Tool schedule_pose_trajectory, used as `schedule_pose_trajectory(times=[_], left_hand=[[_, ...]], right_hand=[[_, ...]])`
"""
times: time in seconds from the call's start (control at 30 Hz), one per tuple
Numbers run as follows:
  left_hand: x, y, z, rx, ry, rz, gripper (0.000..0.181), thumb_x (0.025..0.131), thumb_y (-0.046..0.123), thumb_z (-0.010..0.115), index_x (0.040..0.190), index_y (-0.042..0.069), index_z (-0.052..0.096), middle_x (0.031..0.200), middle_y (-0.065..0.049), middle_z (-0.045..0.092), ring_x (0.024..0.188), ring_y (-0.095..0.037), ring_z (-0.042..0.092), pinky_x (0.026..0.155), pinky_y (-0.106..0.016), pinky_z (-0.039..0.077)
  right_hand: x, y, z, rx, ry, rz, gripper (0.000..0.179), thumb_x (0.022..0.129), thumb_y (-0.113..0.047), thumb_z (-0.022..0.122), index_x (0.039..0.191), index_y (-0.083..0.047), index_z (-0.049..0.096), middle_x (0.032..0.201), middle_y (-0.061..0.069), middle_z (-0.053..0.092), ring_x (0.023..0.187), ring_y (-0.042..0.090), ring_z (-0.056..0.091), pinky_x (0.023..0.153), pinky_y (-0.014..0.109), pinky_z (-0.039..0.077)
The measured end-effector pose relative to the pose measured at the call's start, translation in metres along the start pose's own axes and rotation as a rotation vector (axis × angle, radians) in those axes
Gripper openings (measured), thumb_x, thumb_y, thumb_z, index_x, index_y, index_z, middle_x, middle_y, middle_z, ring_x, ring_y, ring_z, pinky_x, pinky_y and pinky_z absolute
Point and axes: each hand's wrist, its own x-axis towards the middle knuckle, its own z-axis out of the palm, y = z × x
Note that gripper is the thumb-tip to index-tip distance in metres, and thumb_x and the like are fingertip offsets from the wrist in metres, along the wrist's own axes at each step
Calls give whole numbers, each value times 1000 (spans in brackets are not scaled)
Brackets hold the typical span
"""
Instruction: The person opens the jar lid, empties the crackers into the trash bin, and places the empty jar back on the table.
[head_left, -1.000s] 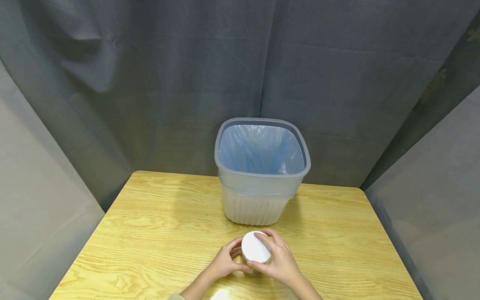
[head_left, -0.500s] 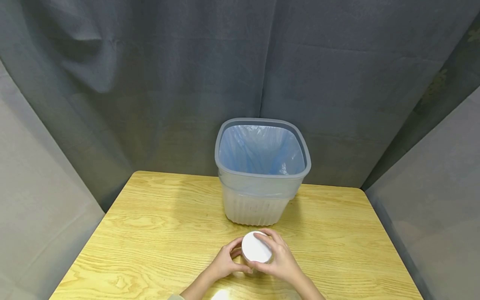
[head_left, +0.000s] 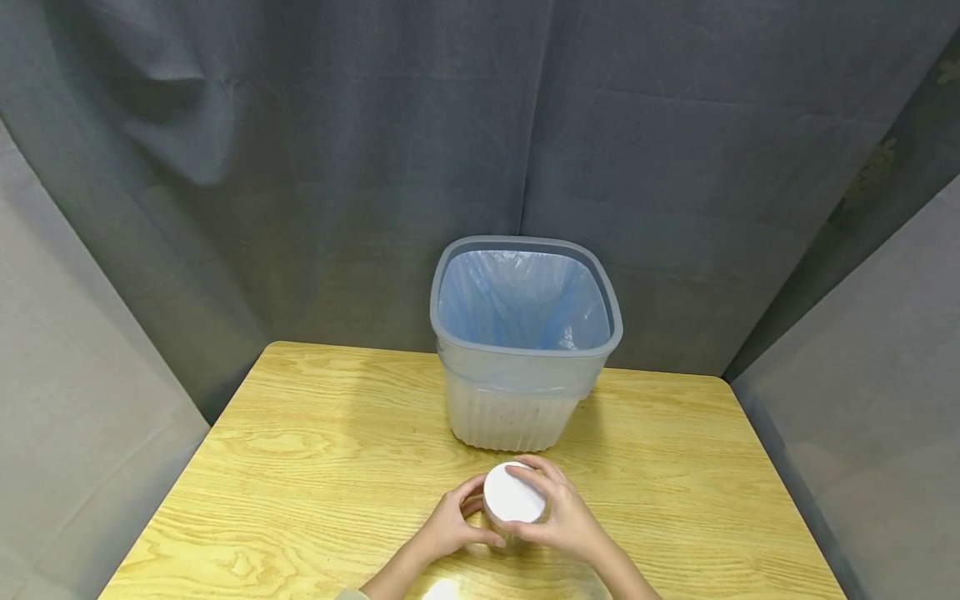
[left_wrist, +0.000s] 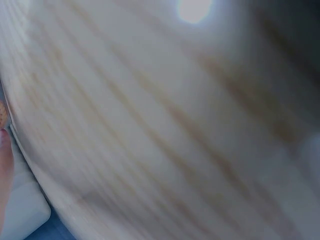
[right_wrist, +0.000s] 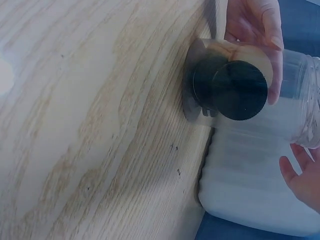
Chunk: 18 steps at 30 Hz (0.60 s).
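A clear plastic jar [right_wrist: 287, 117] stands upright on the table, topped by a round white lid [head_left: 513, 493]. Through its wall in the right wrist view, dark round discs [right_wrist: 241, 90] show near the bottom, with a tan shape partly behind them. My left hand [head_left: 450, 527] curves its fingers and thumb around the jar's left side. On the right, my right hand [head_left: 564, 518] grips the lid's edge between thumb and fingers. Only a sliver of a hand appears at the left edge of the left wrist view; most of that view is blurred tabletop.
Just behind the jar stands a translucent waste bin [head_left: 510, 408] with a grey rim and a bluish plastic liner [head_left: 517, 300]. The wood-grain table [head_left: 315, 467] ends at a dark grey curtain [head_left: 337, 167]; pale panels flank both sides.
My right hand and forearm have shifted slightly to the right, with a small turn at the lid. The left hand and the bin have stayed put.
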Motion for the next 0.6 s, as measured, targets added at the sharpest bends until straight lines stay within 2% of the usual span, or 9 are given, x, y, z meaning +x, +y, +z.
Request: schedule_pose_trajectory(times=[0.1,0.37,0.53,0.6], left_hand=[[0,-1,0,5,0,4,80,68,11,79,136,8,37,136,-11,42,122,-22,43,102,-33,38],[4,-27,-1,13,6,16,83,66,13,80,137,13,36,137,-7,42,122,-19,43,101,-31,38],[4,-29,-2,8,4,23,83,67,17,80,137,14,36,137,-6,41,123,-21,42,101,-29,38],[3,-25,-2,5,3,15,84,67,17,80,138,12,35,137,-8,41,123,-24,42,102,-30,38]], right_hand=[[1,1,-1,15,-22,1,63,69,-39,77,124,-18,55,133,15,42,114,34,42,79,54,49],[5,1,-7,12,-74,-61,63,69,-34,77,125,-17,54,132,4,43,116,31,42,81,55,46],[9,1,-12,6,-111,-91,63,71,-32,75,127,-17,52,134,11,41,117,36,39,79,57,46],[10,2,-13,2,-114,-97,63,72,-33,75,128,-18,51,135,10,41,118,36,39,79,57,46]])
